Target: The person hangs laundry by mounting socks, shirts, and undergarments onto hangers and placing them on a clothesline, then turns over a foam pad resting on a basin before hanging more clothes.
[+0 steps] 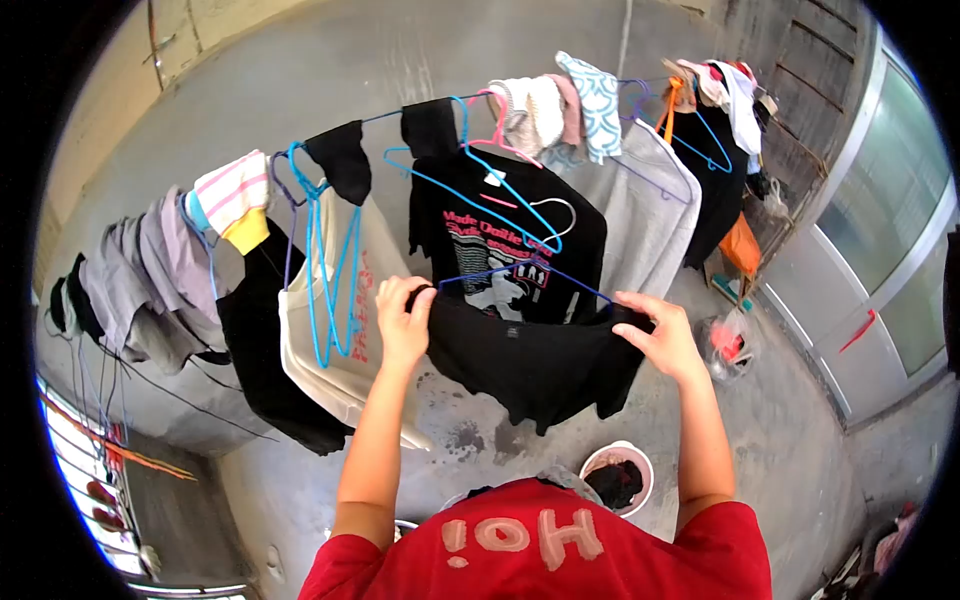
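Room: grey wall [350, 75] behind, grey floor [790, 370] below, glazed door [880, 160] off to the right.
Clothesline [382, 116]: ran across the front, packed with laundry.
In the way: black printed T-shirt [470, 215] hung directly behind the work — pale shirt [300, 330] and light-blue hangers [316, 280] at left, grey shirt [640, 225] at right.
Floor items: white bucket [617, 451] held dark cloth [613, 485]; plastic bag [729, 345] sat nearer the door.
Open room: floor showed between bucket and bag; black top's [530, 360] lower edge hung free.
Black top: between both hands, in front of the printed T-shirt, dark-blue hanger [480, 272] at its neckline.
Left hand [405, 325]: fingers curled, pinching one shoulder edge.
Right hand [663, 335]: at the other shoulder, thumb and forefinger apart — couldn't tell whether they gripped cloth.
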The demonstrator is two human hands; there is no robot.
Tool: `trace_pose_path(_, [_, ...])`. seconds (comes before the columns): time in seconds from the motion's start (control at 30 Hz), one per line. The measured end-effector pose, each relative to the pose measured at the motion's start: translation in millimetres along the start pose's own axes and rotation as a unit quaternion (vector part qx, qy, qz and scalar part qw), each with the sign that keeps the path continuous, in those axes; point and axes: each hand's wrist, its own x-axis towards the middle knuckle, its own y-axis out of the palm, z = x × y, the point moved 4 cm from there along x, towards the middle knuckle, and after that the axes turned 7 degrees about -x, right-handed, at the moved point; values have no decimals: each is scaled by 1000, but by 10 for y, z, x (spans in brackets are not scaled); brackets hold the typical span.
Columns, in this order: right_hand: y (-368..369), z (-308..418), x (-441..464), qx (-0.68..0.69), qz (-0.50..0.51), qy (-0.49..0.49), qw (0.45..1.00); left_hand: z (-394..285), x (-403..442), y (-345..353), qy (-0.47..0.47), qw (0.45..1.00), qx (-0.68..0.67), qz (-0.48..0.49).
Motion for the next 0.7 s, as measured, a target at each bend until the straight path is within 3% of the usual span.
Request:
trace_pose_path(0.1, [17,-365,-172,-31,-23,-4,999,-53,7,8,1,1000,27,5])
trace_pose_path(0.17, [48,-624,-277,-52,61,96,992,-70,17,34,-1,999,39,14])
trace_pose_path(0.23, [-43,-729,-379,-20,24,111,993,-47,11,58,-11,999,38,28])
trace_pose_path(0.3, [-239,-932,-506,-161,-67,43,984,-4,45,4,2,999,47,2])
trace_pose_path(0.33, [-339,-1042,-567,-183,-90,67,977,25,76,-40,-4,999,47,-6])
trace_pose_path(0.37, [-394,-1271,-628,-226,-41,114,967,72,90,-80,-18,999,30,-15])
trace_pose_path(0.43, [-391,-1076,-641,-237,-43,114,964,145,93,-57,-6,1000,19,10])
trace_pose_path(0.5, [-212,-486,-451,-186,-144,-45,971,100,67,78,-14,999,-18,29])
trace_pose_path(0.57, [38,-79,-234,-198,-134,-152,959,70,67,223,-30,998,-12,59])
trace_pose_path(0.63, [413,-254,-137,-19,118,17,993,45,123,266,-16,999,-10,31])
trace_pose_path(0.67, [473,-192,-91,5,86,-27,996,248,105,235,-57,997,-2,50])
trace_pose_path(0.7, [501,-147,-57,39,72,17,997,304,108,221,-55,998,2,41])
